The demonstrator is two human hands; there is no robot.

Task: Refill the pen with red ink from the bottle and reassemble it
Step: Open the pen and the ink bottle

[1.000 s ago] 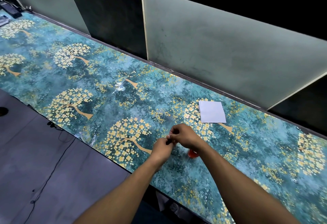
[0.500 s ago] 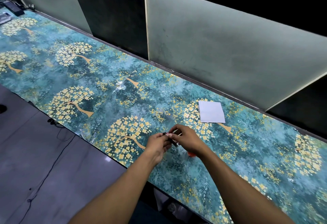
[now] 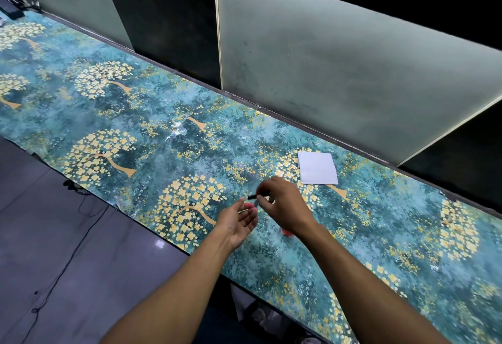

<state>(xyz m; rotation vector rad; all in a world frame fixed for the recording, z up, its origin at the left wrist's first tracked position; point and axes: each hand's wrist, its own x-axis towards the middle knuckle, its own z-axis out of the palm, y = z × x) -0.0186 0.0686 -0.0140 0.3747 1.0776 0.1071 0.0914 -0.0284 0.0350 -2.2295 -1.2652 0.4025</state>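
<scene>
My right hand [image 3: 285,208] pinches a thin dark pen part [image 3: 252,197] between thumb and fingers, just above the table. A second short dark piece [image 3: 256,203] hangs below those fingers; whether it is joined to the first I cannot tell. My left hand [image 3: 239,221] sits just to the lower left, palm up, fingers apart, holding nothing. The red ink bottle [image 3: 286,232] stands on the table, mostly hidden behind my right wrist; only a red sliver shows.
A white paper sheet [image 3: 317,168] lies on the teal, tree-patterned table [image 3: 135,131] beyond my hands. Frosted panels rise along the far edge. The near table edge drops to a grey floor with a black cable [image 3: 68,248].
My hands were together on the pen. The left hand has let go, dropped back and opened palm up, while the right keeps the pen part, lifted slightly.
</scene>
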